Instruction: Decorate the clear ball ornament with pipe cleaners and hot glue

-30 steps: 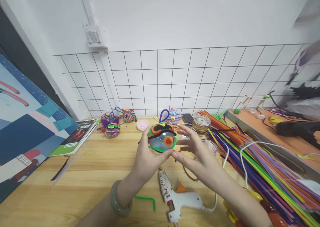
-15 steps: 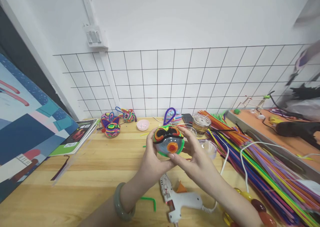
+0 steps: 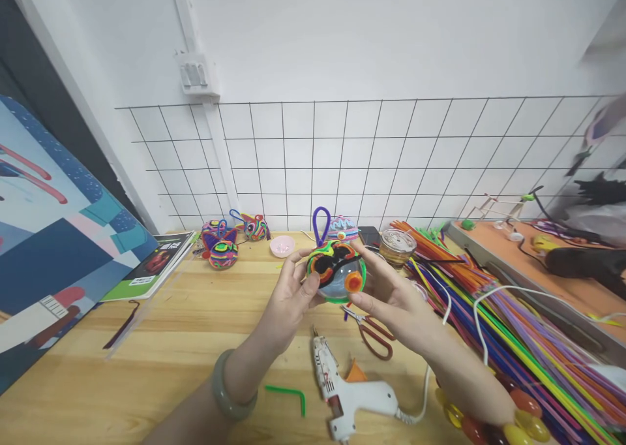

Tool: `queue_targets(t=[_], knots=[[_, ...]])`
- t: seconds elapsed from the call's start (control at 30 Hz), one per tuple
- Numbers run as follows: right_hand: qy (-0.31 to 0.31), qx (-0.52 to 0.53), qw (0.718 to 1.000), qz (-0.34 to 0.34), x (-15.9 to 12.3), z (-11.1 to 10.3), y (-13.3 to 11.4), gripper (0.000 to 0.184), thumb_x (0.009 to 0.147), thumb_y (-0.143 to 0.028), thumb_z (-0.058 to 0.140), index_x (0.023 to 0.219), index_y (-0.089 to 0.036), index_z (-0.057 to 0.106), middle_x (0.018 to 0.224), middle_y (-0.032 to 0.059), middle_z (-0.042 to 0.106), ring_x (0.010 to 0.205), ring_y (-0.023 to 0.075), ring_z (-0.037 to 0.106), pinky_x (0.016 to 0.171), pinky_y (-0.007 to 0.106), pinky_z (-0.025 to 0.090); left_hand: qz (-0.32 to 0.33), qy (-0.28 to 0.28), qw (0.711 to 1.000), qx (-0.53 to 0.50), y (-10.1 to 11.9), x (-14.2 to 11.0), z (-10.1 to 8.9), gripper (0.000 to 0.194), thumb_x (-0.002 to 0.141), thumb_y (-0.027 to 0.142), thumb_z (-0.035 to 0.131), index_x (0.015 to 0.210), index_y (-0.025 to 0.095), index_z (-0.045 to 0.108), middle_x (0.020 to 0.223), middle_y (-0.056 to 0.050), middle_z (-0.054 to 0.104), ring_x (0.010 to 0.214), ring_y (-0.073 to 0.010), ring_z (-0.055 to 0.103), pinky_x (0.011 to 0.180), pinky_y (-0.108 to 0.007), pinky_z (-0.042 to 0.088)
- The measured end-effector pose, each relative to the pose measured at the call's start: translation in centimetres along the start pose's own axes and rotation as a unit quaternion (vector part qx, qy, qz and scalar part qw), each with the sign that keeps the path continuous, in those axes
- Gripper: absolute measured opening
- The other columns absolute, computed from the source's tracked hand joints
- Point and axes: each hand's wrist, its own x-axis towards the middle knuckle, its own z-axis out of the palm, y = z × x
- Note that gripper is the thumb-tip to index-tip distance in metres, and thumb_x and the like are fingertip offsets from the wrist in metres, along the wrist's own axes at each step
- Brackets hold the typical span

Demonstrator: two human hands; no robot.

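Hands, left (image 3: 286,301) and right (image 3: 401,305), grip a round ball (image 3: 337,272) from both sides above the table (image 3: 220,340), left thumb pressing the trimmed face, right thumb at the lower edge beside an orange disc. It looks light, with a stiff, smooth bare shell that may be slippery, while the fuzzy trim seems soft and easy to dislodge; the opposite outer sides look the safest hold, thumbs clear of the disc and the purple loop (image 3: 315,226) on top. Scissors (image 3: 364,323) lie just beyond the right thumb, a glue gun (image 3: 352,402) nearer the wearer, with a bent green stem (image 3: 296,393) beside it. Farther out sit a pink dish (image 3: 282,254) and, rightward, bundled coloured stems (image 3: 518,347).
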Motion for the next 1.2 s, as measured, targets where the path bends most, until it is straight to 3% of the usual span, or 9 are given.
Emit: queue_targets(t=[0.17, 0.37, 0.53, 0.63, 0.7, 0.87, 1.0, 1.2], knots=[[-0.018, -0.01, 1.0, -0.003, -0.3, 0.0, 0.0, 0.072, 0.081, -0.022, 0.073, 0.14, -0.042, 0.038, 0.147, -0.0031, 0.046, 0.132, 0.0194, 0.046, 0.109, 0.04, 0.042, 0.022, -0.01, 1.0, -0.003, -0.1, 0.2, -0.3, 0.048, 0.084, 0.04, 0.064, 0.126, 0.03, 0.043, 0.137, -0.008, 0.05, 0.114, -0.021, 0.056, 0.083, -0.029, 0.05], [0.0, -0.054, 0.998, -0.021, -0.4, 0.1, 0.1, 0.079, 0.075, -0.029, 0.079, 0.141, -0.037, 0.038, 0.149, 0.0017, 0.042, 0.138, 0.0247, 0.035, 0.116, 0.048, 0.027, 0.097, -0.05, 0.994, 0.012, -0.4, 0.4, -0.7, 0.058, 0.079, 0.027, 0.071, 0.131, 0.03, 0.046, 0.138, -0.007, 0.049, 0.127, -0.0218, 0.047, 0.103, -0.033, 0.042], [0.006, -0.09, 0.995, -0.035, -0.5, 0.1, 0.6, 0.071, 0.079, -0.028, 0.075, 0.14, -0.037, 0.038, 0.147, 0.0028, 0.044, 0.136, 0.0241, 0.039, 0.113, 0.048, 0.033, 0.089, -0.102, 0.991, -0.001, -0.4, 0.3, -1.3, 0.064, 0.076, 0.018, 0.074, 0.132, 0.036, 0.048, 0.138, -0.004, 0.051, 0.127, -0.0222, 0.047, 0.102, -0.034, 0.043], [0.005, -0.151, 0.987, -0.048, -0.6, 0.1, 0.9, 0.069, 0.082, -0.029, 0.072, 0.14, -0.038, 0.036, 0.148, 0.0034, 0.042, 0.135, 0.0249, 0.04, 0.112, 0.049, 0.034, 0.07, -0.128, 0.989, 0.011, 0.1, 0.2, -1.6, 0.06, 0.076, 0.022, 0.074, 0.131, 0.032, 0.051, 0.136, -0.007, 0.052, 0.127, -0.0254, 0.048, 0.102, -0.037, 0.043], [0.003, -0.227, 0.971, -0.07, -0.6, 0.1, 1.0, 0.071, 0.082, -0.028, 0.071, 0.141, -0.037, 0.035, 0.149, 0.0039, 0.04, 0.136, 0.0261, 0.038, 0.113, 0.051, 0.033, 0.061, -0.114, 0.991, 0.023, 0.5, 0.2, -1.6, 0.053, 0.076, 0.029, 0.074, 0.127, 0.027, 0.056, 0.134, -0.009, 0.055, 0.126, -0.0268, 0.048, 0.103, -0.037, 0.042], [-0.018, -0.349, 0.928, -0.132, -0.7, 0.4, 1.3, 0.073, 0.081, -0.026, 0.07, 0.143, -0.038, 0.033, 0.149, 0.0036, 0.039, 0.138, 0.0266, 0.034, 0.114, 0.05, 0.029, 0.009, -0.007, 0.999, -0.046, 1.2, 0.2, -1.1, 0.036, 0.08, 0.037, 0.069, 0.112, 0.022, 0.067, 0.118, -0.008, 0.067, 0.115, -0.0238, 0.058, 0.099, -0.035, 0.044], [-0.012, -0.301, 0.949, -0.094, -0.8, 0.7, 1.6, 0.07, 0.082, -0.028, 0.07, 0.142, -0.036, 0.036, 0.149, 0.0047, 0.04, 0.137, 0.028, 0.037, 0.113, 0.05, 0.033, -0.012, 0.029, 0.996, -0.089, 1.4, 0.4, -0.8, 0.027, 0.079, 0.031, 0.071, 0.103, 0.019, 0.071, 0.11, -0.008, 0.071, 0.109, -0.0229, 0.062, 0.096, -0.035, 0.045], [0.015, -0.196, 0.98, -0.03, -0.7, 0.9, 2.3, 0.067, 0.082, -0.03, 0.07, 0.14, -0.031, 0.037, 0.146, 0.0087, 0.045, 0.132, 0.0285, 0.045, 0.111, 0.05, 0.036, -0.012, 0.029, 0.994, -0.108, 1.1, 0.8, -0.9, 0.023, 0.079, 0.025, 0.071, 0.101, 0.018, 0.071, 0.107, -0.007, 0.072, 0.107, -0.0234, 0.063, 0.097, -0.038, 0.047]])
